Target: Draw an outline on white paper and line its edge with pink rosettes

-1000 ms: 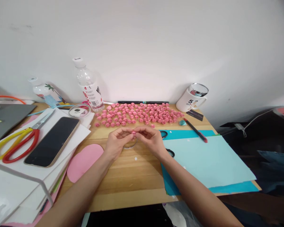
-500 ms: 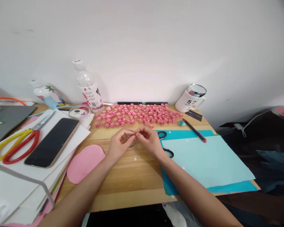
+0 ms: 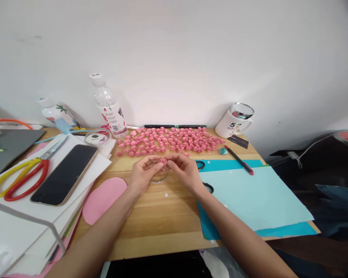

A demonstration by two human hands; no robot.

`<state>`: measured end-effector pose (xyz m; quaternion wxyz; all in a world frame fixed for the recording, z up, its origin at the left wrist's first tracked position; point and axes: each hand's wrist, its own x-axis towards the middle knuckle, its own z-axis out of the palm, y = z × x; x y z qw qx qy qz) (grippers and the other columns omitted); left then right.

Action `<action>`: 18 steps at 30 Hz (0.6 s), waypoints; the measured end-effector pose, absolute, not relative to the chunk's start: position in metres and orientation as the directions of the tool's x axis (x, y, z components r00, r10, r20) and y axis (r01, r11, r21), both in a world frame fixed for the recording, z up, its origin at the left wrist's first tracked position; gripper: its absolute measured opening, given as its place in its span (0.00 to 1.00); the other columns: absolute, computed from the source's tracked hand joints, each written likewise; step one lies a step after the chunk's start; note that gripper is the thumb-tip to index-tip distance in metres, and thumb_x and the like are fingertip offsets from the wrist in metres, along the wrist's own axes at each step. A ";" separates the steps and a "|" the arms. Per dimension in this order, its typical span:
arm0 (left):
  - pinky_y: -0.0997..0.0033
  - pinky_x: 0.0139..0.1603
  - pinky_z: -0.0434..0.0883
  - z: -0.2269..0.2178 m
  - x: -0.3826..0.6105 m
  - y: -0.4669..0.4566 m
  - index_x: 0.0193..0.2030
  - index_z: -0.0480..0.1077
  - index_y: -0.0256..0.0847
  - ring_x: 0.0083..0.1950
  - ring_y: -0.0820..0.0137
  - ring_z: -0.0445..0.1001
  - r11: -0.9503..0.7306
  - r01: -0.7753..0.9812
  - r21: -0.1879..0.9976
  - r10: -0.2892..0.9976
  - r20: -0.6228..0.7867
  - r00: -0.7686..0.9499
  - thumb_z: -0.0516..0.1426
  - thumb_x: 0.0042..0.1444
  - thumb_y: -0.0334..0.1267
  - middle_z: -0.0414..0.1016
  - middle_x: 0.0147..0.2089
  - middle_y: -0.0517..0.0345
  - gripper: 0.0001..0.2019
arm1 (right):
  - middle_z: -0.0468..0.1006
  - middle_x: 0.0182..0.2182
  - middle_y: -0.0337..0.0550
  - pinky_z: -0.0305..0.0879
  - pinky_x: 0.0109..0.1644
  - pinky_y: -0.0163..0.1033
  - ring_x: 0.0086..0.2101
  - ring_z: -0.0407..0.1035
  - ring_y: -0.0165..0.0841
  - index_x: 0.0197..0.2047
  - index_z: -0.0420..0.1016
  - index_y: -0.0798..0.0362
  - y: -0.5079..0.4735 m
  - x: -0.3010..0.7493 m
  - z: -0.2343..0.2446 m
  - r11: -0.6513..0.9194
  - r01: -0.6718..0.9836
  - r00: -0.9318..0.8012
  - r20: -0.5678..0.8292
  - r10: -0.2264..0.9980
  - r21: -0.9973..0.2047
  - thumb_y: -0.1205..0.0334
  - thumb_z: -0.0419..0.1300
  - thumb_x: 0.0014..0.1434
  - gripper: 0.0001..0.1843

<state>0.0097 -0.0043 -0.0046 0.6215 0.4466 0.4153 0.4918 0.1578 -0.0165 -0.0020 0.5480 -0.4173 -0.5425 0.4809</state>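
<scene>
My left hand point(image 3: 143, 173) and my right hand point(image 3: 184, 170) meet over the middle of the wooden desk point(image 3: 162, 216). Together their fingertips pinch one small pink rolled paper rose point(image 3: 163, 161). Under the hands lies a clear round lid or ring point(image 3: 159, 178) on the desk. Just behind them, several matching pink paper roses point(image 3: 168, 141) are spread in rows. Small black-handled scissors point(image 3: 204, 175) lie partly hidden behind my right wrist, on the blue paper.
Light blue paper sheets point(image 3: 255, 197) lie at the right with a red pen point(image 3: 239, 159). A pink oval cutout point(image 3: 103, 199), a phone point(image 3: 65, 173) and red-and-yellow scissors point(image 3: 17, 179) on white sheets sit left. Two bottles point(image 3: 108, 106), a tape dish point(image 3: 97, 138) and a mug point(image 3: 234, 120) stand near the wall.
Both hands stayed together in the same spot, with the fingers turning the small pink rose, which now shows face-up between the fingertips.
</scene>
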 end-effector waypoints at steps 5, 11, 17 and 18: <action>0.73 0.38 0.72 -0.004 0.009 -0.004 0.34 0.76 0.36 0.31 0.73 0.75 0.188 -0.335 0.923 0.975 -0.133 0.180 0.67 0.42 0.38 0.78 0.30 0.58 0.13 | 0.77 0.36 0.44 0.71 0.39 0.38 0.36 0.73 0.32 0.37 0.76 0.51 -0.021 0.157 0.002 0.472 0.239 -0.045 0.476 0.878 -0.849 0.65 0.58 0.57 0.05; 0.71 0.38 0.73 0.002 0.012 -0.005 0.33 0.76 0.36 0.33 0.71 0.76 0.245 -0.406 0.880 0.963 -0.173 0.207 0.68 0.39 0.38 0.79 0.32 0.56 0.13 | 0.77 0.34 0.45 0.70 0.39 0.38 0.35 0.72 0.32 0.34 0.76 0.52 -0.021 0.158 0.003 0.603 0.452 -0.064 0.651 0.756 -0.657 0.70 0.58 0.57 0.06; 0.72 0.41 0.72 0.000 0.011 -0.005 0.32 0.76 0.36 0.36 0.72 0.76 0.248 -0.391 0.886 0.964 -0.188 0.186 0.68 0.39 0.36 0.80 0.34 0.55 0.12 | 0.75 0.37 0.46 0.70 0.38 0.37 0.36 0.72 0.31 0.35 0.75 0.52 -0.018 0.161 -0.003 0.643 0.525 -0.135 0.692 0.710 -0.558 0.70 0.58 0.58 0.06; 0.72 0.41 0.72 -0.001 0.011 -0.004 0.33 0.77 0.36 0.36 0.72 0.76 0.243 -0.381 0.892 0.966 -0.186 0.180 0.68 0.39 0.36 0.80 0.34 0.55 0.12 | 0.75 0.38 0.47 0.70 0.37 0.37 0.36 0.72 0.31 0.36 0.75 0.52 -0.018 0.161 -0.005 0.651 0.532 -0.154 0.694 0.703 -0.541 0.70 0.57 0.58 0.06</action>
